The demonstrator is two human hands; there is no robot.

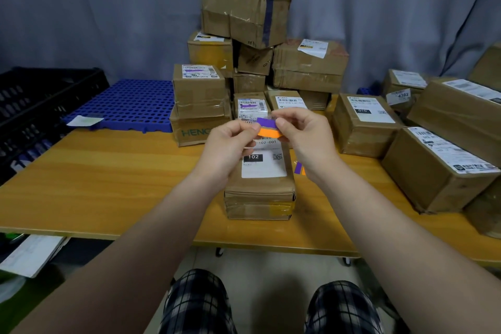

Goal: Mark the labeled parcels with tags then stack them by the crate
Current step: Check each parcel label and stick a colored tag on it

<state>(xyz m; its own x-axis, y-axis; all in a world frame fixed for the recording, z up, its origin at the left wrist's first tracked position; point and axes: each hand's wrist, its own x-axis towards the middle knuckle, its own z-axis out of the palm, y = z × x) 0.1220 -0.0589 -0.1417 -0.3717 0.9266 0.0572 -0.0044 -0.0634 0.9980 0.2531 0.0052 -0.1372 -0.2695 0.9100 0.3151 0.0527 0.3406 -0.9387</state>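
Head view: left hand (229,144) and right hand (303,135) each pinch one end of a tag strip (267,127), purple band over orange, held between them just above the parcel labelled 102 (260,190). That parcel sits front-centre on the table (108,179). Spare tags (299,168) lie on the table beside its right edge. At far left, black crate (40,100); next to it, blue pallet (127,100). Behind, parcel pile (244,35).
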